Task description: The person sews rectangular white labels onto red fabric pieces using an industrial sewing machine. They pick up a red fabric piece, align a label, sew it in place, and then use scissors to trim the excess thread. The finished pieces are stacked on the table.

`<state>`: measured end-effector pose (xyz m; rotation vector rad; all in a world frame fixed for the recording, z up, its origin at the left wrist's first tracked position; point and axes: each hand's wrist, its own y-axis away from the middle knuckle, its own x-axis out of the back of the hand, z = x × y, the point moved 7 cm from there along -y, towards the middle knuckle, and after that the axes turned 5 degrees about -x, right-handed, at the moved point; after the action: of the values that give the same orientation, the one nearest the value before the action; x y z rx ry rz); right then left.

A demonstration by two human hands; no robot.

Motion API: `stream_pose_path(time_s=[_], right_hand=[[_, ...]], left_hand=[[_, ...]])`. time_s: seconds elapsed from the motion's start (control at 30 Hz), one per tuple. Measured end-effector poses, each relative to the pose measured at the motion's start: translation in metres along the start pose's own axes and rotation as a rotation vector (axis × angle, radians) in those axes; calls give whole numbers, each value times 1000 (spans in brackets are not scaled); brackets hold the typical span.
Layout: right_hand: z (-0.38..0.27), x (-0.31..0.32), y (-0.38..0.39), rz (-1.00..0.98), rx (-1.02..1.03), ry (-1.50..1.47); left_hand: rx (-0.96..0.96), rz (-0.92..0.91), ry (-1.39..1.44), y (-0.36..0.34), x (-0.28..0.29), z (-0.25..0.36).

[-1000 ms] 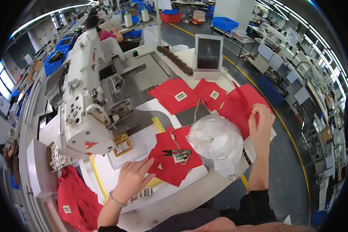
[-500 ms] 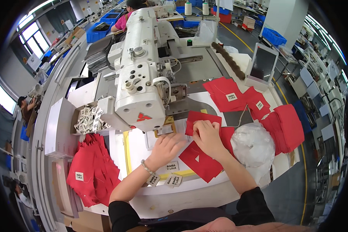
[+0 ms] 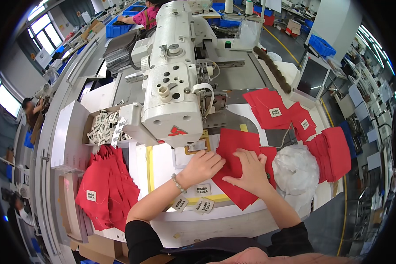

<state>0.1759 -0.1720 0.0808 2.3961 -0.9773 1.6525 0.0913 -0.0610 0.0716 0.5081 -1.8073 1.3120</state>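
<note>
A red fabric piece (image 3: 237,145) lies right of the sewing machine head, on the white work plate. My left hand (image 3: 201,169), with a beaded bracelet at the wrist, has its fingers bent together at the piece's left edge and seems to pinch it; the fingertips are partly hidden. On the same fabric rests my right hand (image 3: 252,172), thumb and fingers apart. Below my left hand lie several white printed labels (image 3: 203,189). The white sewing machine (image 3: 171,105) stands just beyond, its needle area over a small brass-coloured frame (image 3: 196,145).
At left, an open box of labels (image 3: 104,127) stands behind a heap of red pieces (image 3: 108,189). To the right are a crumpled white plastic bag (image 3: 295,169), a red stack (image 3: 332,152), more labelled red pieces (image 3: 268,108) and a screen (image 3: 312,77). A co-worker (image 3: 146,16) sits beyond.
My left hand has come right to the red fabric's edge. My right hand has moved slightly down and spread its fingers. The fabric now lies as one longer stretch, and the whole view has shifted.
</note>
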Motion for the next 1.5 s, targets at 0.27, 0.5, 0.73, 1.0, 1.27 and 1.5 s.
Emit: stream_pose_path(time_s=[0.27, 0.5, 0.73, 1.0, 1.27, 1.5], right_hand=[[24, 7, 28, 166, 223, 439], [55, 12, 37, -2, -38, 2], [64, 8, 43, -68, -272, -377], [50, -6, 27, -50, -30, -246], [25, -32, -9, -44, 206, -111], [11, -66, -36, -115, 283, -77]], left_hand=[[573, 18, 952, 13, -19, -12], [202, -104, 573, 17, -21, 7], [24, -244, 212, 36, -24, 12], [-88, -179, -46, 46, -16, 4], [-94, -213, -191, 67, -2, -10], [0, -224, -291, 95, 19, -25]])
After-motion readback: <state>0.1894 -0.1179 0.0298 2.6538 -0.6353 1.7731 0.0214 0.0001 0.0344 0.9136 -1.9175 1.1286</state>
